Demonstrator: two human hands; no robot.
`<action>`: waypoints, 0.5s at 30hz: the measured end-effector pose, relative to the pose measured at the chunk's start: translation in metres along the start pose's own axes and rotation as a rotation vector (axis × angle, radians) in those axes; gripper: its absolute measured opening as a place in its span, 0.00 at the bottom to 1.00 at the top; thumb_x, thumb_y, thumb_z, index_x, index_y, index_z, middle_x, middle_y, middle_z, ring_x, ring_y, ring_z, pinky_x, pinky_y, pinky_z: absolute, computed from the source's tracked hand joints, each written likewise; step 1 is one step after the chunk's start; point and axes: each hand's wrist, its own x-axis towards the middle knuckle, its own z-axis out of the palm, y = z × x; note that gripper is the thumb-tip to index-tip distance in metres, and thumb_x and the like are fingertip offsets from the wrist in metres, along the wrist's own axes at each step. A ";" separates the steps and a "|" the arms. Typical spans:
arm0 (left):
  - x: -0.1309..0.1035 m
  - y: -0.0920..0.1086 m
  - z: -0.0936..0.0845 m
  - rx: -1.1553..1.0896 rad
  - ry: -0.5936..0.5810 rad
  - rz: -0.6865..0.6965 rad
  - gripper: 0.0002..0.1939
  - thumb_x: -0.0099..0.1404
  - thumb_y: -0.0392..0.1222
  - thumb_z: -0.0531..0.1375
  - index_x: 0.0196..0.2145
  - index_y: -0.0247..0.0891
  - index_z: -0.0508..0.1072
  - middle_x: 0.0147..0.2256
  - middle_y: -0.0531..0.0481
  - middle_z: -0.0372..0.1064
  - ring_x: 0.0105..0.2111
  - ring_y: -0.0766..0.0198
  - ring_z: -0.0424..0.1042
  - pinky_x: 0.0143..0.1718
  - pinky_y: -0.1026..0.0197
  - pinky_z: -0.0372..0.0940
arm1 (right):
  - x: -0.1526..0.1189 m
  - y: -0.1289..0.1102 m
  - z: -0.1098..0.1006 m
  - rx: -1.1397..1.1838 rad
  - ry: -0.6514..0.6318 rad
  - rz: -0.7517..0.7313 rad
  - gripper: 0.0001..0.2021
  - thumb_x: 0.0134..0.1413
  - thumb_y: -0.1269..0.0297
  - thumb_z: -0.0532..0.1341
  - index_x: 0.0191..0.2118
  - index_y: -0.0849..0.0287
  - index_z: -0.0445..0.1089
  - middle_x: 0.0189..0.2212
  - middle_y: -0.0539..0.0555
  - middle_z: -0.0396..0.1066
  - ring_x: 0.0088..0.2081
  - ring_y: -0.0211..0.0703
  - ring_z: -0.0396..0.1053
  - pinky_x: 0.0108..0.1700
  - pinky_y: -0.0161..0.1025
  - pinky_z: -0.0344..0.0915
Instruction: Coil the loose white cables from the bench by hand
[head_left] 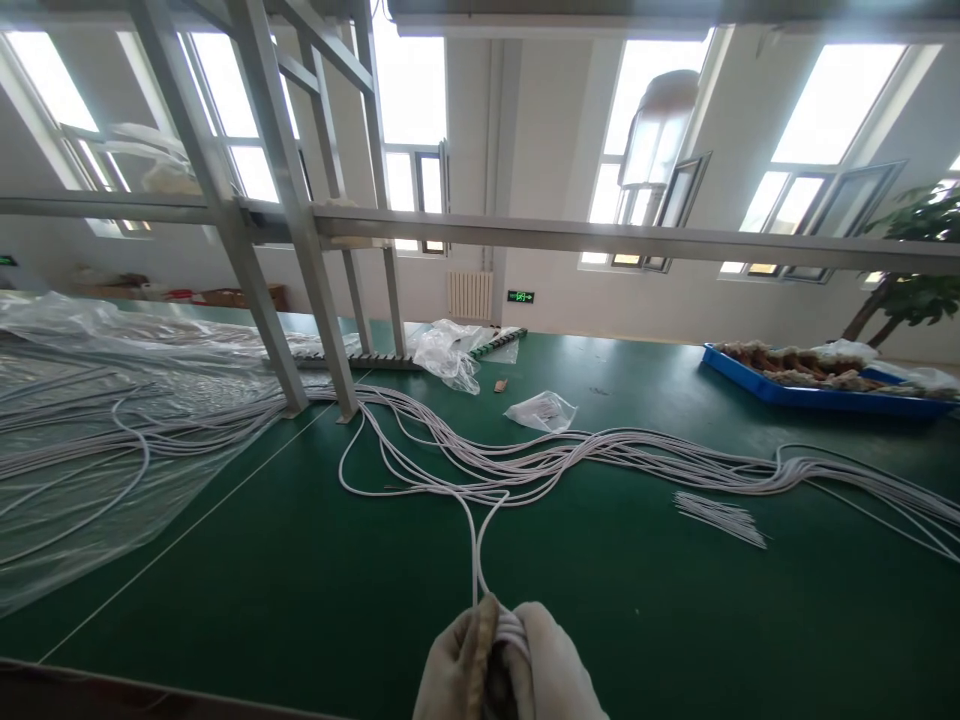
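"How are the hands set?"
"The left hand (452,665) and right hand (561,665) both grasp a coiled white cable (512,630) between them."
"Where does it lead?"
"Forward, in two lengths, toward a long cable bundle (585,449) on the tabletop (300,600); short white strands (721,519) lie ahead, to the hands' right."
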 end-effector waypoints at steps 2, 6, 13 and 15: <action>0.001 0.002 0.009 0.091 0.075 -0.010 0.24 0.56 0.66 0.68 0.33 0.40 0.79 0.35 0.40 0.79 0.47 0.37 0.75 0.54 0.40 0.64 | 0.008 0.009 0.002 0.007 0.008 0.023 0.10 0.61 0.52 0.61 0.38 0.51 0.70 0.35 0.58 0.75 0.36 0.56 0.73 0.40 0.53 0.70; 0.001 0.001 0.016 0.175 0.114 0.058 0.38 0.50 0.68 0.70 0.51 0.41 0.77 0.43 0.40 0.77 0.54 0.35 0.69 0.60 0.40 0.58 | 0.017 0.021 0.009 0.010 0.005 0.145 0.07 0.55 0.58 0.66 0.32 0.51 0.69 0.31 0.58 0.75 0.34 0.58 0.74 0.38 0.55 0.70; 0.003 0.007 0.022 -0.172 -0.057 -0.036 0.19 0.51 0.51 0.76 0.35 0.37 0.80 0.32 0.49 0.75 0.35 0.57 0.73 0.41 0.56 0.68 | 0.011 0.028 0.005 0.184 -0.029 0.041 0.13 0.63 0.50 0.56 0.43 0.52 0.69 0.36 0.58 0.74 0.39 0.56 0.74 0.42 0.53 0.69; 0.004 0.008 0.022 -0.245 -0.090 -0.024 0.19 0.50 0.50 0.77 0.34 0.36 0.81 0.27 0.52 0.72 0.30 0.63 0.71 0.35 0.61 0.66 | 0.013 0.032 0.001 0.319 -0.115 -0.043 0.17 0.63 0.46 0.55 0.40 0.54 0.68 0.34 0.56 0.73 0.37 0.52 0.73 0.41 0.48 0.70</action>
